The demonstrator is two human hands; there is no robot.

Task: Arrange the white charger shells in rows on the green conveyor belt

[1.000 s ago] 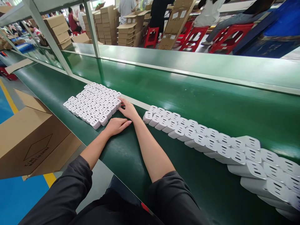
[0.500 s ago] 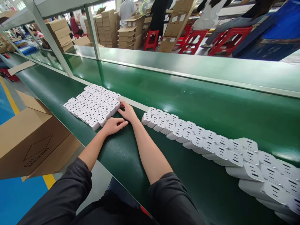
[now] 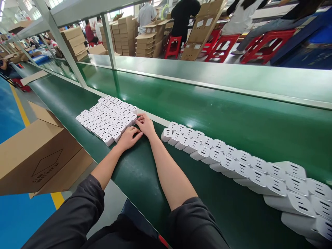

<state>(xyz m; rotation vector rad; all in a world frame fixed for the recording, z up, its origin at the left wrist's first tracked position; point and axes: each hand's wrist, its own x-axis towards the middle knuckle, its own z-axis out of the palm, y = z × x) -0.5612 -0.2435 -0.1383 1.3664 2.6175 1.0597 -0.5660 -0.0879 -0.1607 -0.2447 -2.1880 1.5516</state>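
Many white plastic blocks with rounded corners and dark slots on top, like USB chargers, stand close together in a block (image 3: pixel 106 116) on the green belt. At its near right edge is my left hand (image 3: pixel 129 138), fingers curved against the side of the group and thumb stretched out to the right. My right hand (image 3: pixel 145 125) rests at the far right corner, its bent fingers apart and touching or almost touching the end chargers. Neither hand has a charger lifted. A second group, a long double row of the same chargers (image 3: pixel 194 145), runs to the right and widens there.
The green belt (image 3: pixel 145 173) slopes across the view, with a pale rail and a second green surface (image 3: pixel 207 100) behind. An open cardboard box (image 3: pixel 52 155) stands at the left edge. Metal posts (image 3: pixel 109 41), stacked cartons (image 3: pixel 127 33), red stools (image 3: pixel 173 46) and seated people are beyond.
The whole view has shifted slightly, so things appear farther right and lower. My left hand has moved closer to the right hand and the group's edge; its fingers now curve inward.
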